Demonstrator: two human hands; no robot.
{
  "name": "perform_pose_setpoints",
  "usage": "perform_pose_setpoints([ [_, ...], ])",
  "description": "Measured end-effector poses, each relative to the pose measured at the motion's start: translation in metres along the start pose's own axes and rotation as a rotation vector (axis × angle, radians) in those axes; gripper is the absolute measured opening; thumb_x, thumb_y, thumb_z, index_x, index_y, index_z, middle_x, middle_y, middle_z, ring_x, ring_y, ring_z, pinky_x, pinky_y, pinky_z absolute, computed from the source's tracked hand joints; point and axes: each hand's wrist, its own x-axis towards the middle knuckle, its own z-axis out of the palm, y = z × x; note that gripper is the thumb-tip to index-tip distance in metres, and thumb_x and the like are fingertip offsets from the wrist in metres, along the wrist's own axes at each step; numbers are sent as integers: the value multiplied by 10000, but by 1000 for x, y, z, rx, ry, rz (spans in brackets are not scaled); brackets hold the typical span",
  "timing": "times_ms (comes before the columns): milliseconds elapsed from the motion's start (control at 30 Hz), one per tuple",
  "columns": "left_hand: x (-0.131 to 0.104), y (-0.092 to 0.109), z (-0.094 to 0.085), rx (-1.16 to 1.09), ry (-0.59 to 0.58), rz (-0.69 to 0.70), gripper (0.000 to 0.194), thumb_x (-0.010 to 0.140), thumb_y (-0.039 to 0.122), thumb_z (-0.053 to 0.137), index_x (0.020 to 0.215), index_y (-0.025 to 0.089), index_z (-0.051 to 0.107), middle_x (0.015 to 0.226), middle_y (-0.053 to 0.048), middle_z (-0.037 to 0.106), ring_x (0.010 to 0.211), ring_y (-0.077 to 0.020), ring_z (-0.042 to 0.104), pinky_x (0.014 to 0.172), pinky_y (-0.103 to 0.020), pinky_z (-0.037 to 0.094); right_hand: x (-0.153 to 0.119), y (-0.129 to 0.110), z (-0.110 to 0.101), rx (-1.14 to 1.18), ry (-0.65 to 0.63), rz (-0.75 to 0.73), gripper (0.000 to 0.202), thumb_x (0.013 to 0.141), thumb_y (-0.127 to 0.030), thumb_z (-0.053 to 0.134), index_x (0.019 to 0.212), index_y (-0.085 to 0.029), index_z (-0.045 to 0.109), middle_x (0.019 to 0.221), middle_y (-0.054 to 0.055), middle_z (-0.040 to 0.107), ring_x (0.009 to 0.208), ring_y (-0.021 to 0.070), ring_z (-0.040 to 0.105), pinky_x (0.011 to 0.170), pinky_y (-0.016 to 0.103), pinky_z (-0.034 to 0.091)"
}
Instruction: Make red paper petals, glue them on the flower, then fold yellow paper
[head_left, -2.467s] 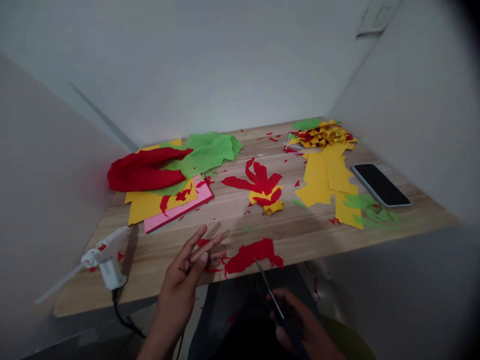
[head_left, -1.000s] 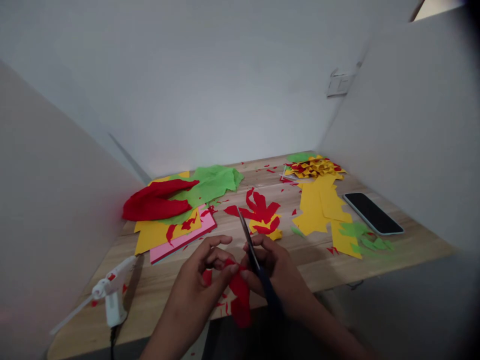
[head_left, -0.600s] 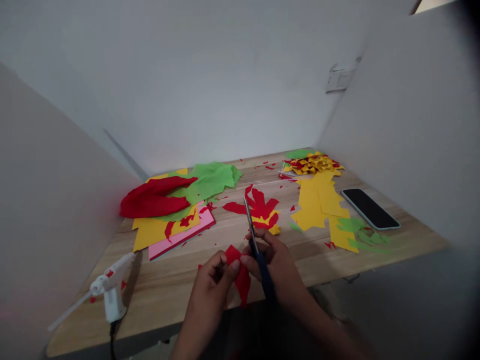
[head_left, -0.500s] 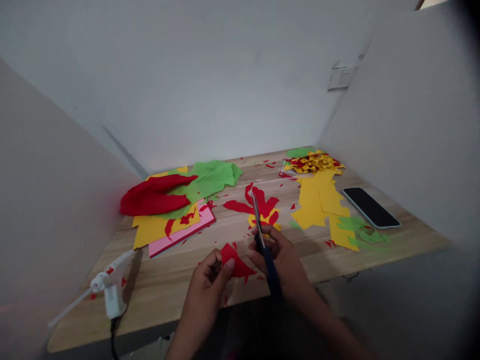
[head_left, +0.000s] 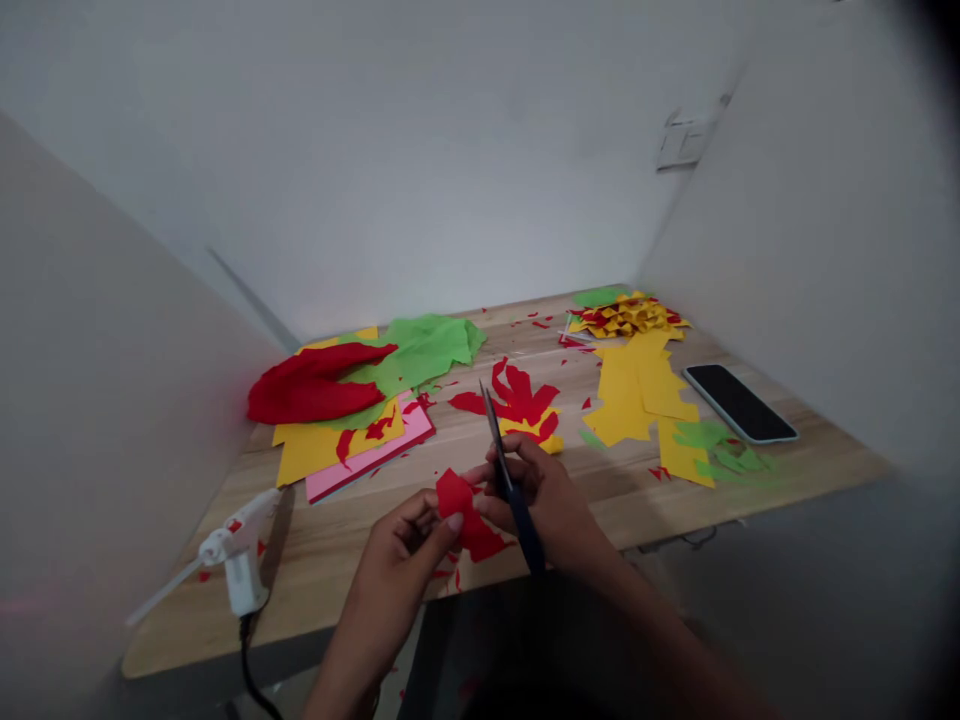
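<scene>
Near the table's front edge, my left hand [head_left: 412,545] pinches a small piece of red paper [head_left: 471,520] between thumb and fingers. My right hand [head_left: 532,500] is closed around dark-handled scissors [head_left: 504,465], whose narrow blades point up and away from me. Fingertips of the right hand reach to the edge of the red piece. Beyond the scissors lie cut red strips [head_left: 517,395], fanned out over a small yellow paper shape [head_left: 544,435]. Little red scraps [head_left: 454,572] lie on the wood below the held piece.
A white glue gun [head_left: 241,560] with a black cord stands front left. Behind it lie pink sheets [head_left: 360,470], red crepe paper [head_left: 315,385] and green crepe paper [head_left: 427,350]. Yellow cut sheets [head_left: 622,390], a folded yellow pile [head_left: 630,316] and a phone [head_left: 739,402] are on the right.
The red piece has been turned and opened out in my left hand. My right hand, still holding the scissors, has moved left so its fingers meet the piece. The view has shifted slightly.
</scene>
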Motion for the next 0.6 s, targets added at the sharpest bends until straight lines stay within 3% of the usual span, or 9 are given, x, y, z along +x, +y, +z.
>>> perform_pose_setpoints([
  [267,-5,-7,-8,116,85,-13,268,760,425,717,810,167,671,718,-2,628,685,-146,556,683,-251,479,-3,1,-2,-60,148,-38,431,614,-242,819,951,-209,551,693,-46,633,643,117,573,609,243,443],
  [367,-2,-12,-17,289,183,54,294,769,456,695,787,164,661,619,33,553,582,-114,494,568,-209,410,-3,5,-10,-158,201,-39,415,643,-278,784,982,-221,551,714,-37,648,666,140,599,630,265,458],
  [433,2,-16,-25,474,272,83,317,810,482,648,870,173,679,526,65,479,497,-106,441,499,-205,350,-2,8,-16,-238,185,0,400,667,-279,760,1006,-231,554,759,-21,674,708,160,629,661,285,473],
  [500,5,-19,-32,648,320,105,347,849,493,597,993,191,689,515,61,527,482,-122,480,492,-212,358,-4,10,-21,-274,120,68,420,676,-284,760,1038,-237,553,800,-8,689,747,178,649,685,300,482],
  [600,8,-20,-36,748,322,172,335,872,467,555,1031,213,703,717,-3,712,615,-166,626,534,-229,428,-8,8,-28,-379,82,138,438,693,-322,775,1067,-232,564,779,-15,672,714,170,618,666,294,461],
])
